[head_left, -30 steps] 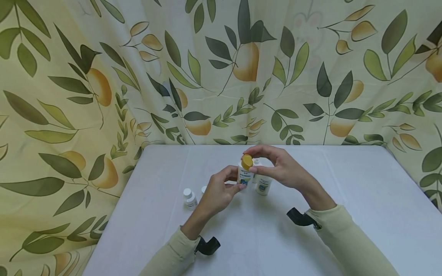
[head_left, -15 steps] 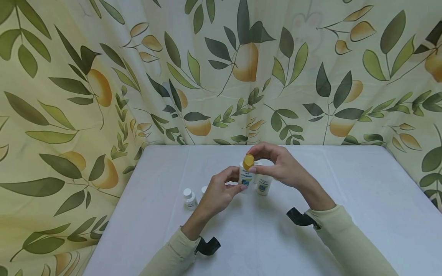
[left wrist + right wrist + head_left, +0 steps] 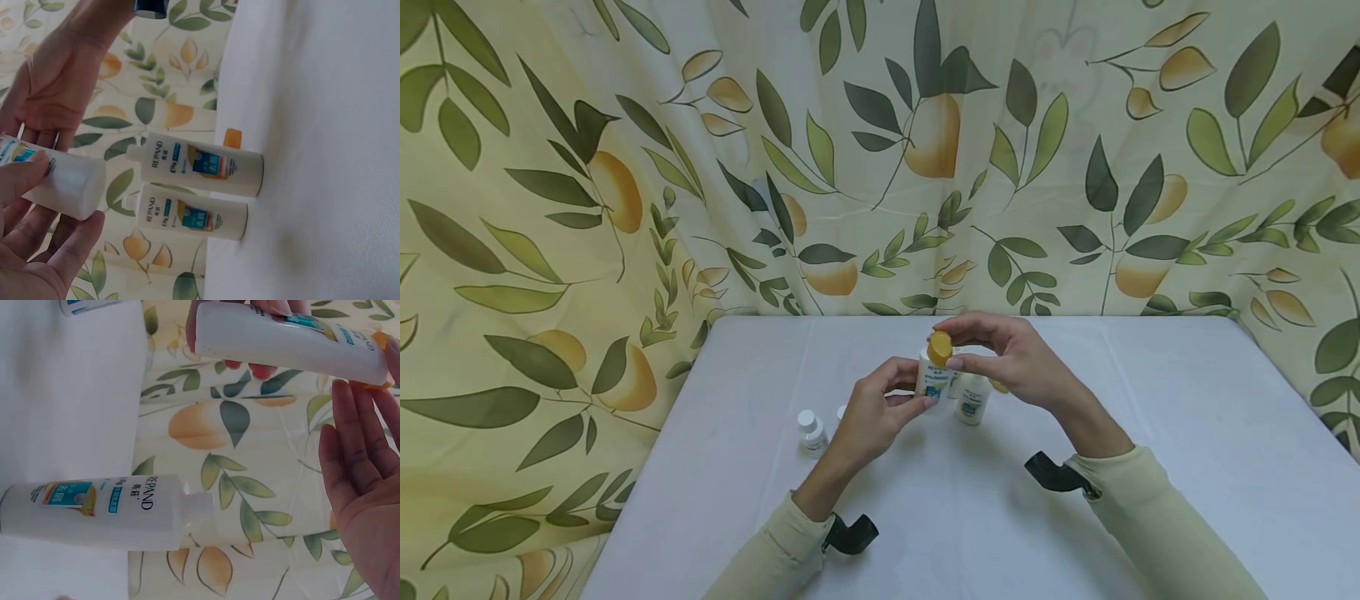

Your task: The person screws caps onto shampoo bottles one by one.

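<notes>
In the head view, my left hand (image 3: 876, 412) grips a white labelled bottle (image 3: 933, 383) above the table, its fingers and thumb around the body. The fingers and thumb of my right hand (image 3: 1007, 362) pinch the yellow-orange cap (image 3: 939, 348) at the top of that bottle. How far the cap is screwed on cannot be told. Right behind the held bottle, two similar bottles stand upright; the left wrist view has one bottle (image 3: 206, 164) beside another bottle (image 3: 194, 212), their white necks uncapped. A loose orange cap (image 3: 232, 137) rests on the table by them.
A small white-capped bottle (image 3: 811, 433) stands on the white-covered table (image 3: 737, 500), left of my left forearm. Another white top (image 3: 842, 412) is mostly hidden behind the left hand. A leaf-and-fruit patterned curtain (image 3: 880, 233) hangs along the table's back edge.
The held bottle and its cap shift only slightly. My right fingers have moved a little around the cap, and a yellow piece now shows beneath the right hand.
</notes>
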A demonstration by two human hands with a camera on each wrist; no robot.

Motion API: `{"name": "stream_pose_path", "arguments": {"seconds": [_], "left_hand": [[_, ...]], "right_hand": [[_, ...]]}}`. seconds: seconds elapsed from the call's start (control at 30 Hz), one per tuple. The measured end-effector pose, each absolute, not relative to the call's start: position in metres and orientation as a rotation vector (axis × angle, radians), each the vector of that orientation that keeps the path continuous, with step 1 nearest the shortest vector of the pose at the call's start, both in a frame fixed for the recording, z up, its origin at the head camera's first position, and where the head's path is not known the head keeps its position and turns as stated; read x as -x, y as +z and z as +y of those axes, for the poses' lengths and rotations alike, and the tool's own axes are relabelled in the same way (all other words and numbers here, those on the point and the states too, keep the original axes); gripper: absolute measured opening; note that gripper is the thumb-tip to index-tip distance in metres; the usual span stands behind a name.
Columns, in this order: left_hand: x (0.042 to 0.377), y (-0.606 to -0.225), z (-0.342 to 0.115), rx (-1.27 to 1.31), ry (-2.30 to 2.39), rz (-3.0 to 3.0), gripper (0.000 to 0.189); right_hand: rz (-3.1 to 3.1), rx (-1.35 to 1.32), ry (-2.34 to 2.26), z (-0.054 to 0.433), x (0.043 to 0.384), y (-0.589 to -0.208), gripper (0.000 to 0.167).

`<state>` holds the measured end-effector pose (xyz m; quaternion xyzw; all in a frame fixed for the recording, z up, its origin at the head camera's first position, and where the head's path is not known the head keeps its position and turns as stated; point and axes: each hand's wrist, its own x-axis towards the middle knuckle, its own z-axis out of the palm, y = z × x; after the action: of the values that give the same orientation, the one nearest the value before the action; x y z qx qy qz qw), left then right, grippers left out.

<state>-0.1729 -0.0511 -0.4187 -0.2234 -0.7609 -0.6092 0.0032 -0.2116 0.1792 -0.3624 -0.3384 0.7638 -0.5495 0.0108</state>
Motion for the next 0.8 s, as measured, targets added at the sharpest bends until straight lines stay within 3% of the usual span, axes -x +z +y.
{"name": "stream_pose_path", "arguments": {"seconds": [0.8], "left_hand": [[0.1737,-0.4225,-0.0515,0.731,-1.920,-2.331,0.039]], "right_hand": [[2.467,1.041,-1.734,0.1758,0.2112,-0.3639,0.034]]}}
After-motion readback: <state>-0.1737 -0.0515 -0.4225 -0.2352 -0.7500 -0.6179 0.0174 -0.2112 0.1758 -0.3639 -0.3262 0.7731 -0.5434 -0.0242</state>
